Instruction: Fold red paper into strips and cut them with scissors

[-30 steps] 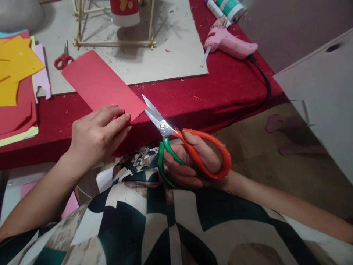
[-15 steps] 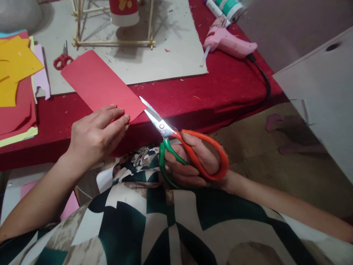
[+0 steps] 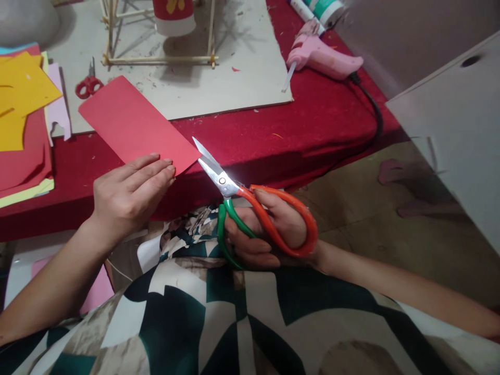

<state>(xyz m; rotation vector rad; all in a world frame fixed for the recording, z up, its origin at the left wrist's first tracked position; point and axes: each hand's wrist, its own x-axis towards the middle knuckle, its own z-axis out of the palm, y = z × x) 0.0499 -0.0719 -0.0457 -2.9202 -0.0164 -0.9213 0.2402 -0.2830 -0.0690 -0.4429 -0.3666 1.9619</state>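
Observation:
My left hand (image 3: 130, 190) grips a red sheet of paper (image 3: 136, 120) along its near edge, fingers on top and the thumb hidden below. The sheet slants over the table's front edge, its far end above a pale board. In my right hand (image 3: 261, 229) is a pair of scissors (image 3: 222, 181) with one orange and one green handle. Their blades are parted and point up and left, right at the sheet's right corner. Whether the paper lies between the blades is hard to make out.
Coloured paper sheets (image 3: 23, 104) lie stacked at left, near small red scissors (image 3: 89, 86). A stick frame (image 3: 160, 61) with a red and white cup (image 3: 174, 21) stands on the board (image 3: 234, 88). A pink glue gun (image 3: 324, 57) with a cord rests on the red cloth (image 3: 250, 135).
Both hands have shifted slightly left, carrying the red sheet and the scissors along. The blades stay parted at the sheet's corner.

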